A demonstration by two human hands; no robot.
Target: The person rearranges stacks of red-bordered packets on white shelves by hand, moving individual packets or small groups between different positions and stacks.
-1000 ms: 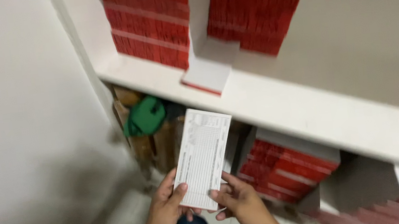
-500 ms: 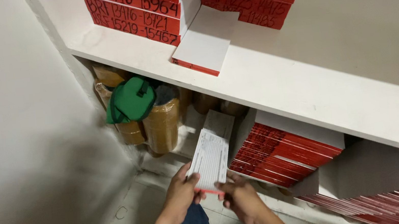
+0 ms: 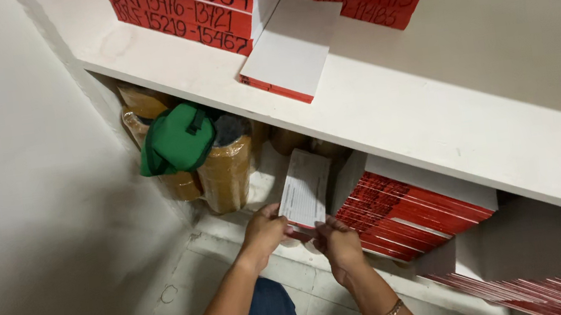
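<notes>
A: Since the earlier frames the white form pad (image 3: 305, 190) has gone lower and further in; it now sits at the mouth of the lower shelf opening, in the lower middle of the frame, no longer held up flat to the camera.

B: And the hands?

A: Both are closed on its bottom edge. The left hand (image 3: 263, 232) pinches the lower left corner, the right hand (image 3: 339, 242) the lower right, with a thin red spine showing between them. The fingertips are tucked under the pad, so how far they wrap I cannot tell.

B: What is around it?

A: Just to its right a slanted stack of red-edged pads (image 3: 410, 212), partly hidden under the white shelf board (image 3: 436, 130). To the left, brown wrapped rolls (image 3: 225, 175) with a green cap (image 3: 176, 140) over them; the rolls behind are in shadow.

B: Up top?

A: A lone white pad (image 3: 295, 47) lies on the shelf, in front of red stacks (image 3: 203, 9) cut off by the upper edge. More pads at the lower right corner are cropped too.
</notes>
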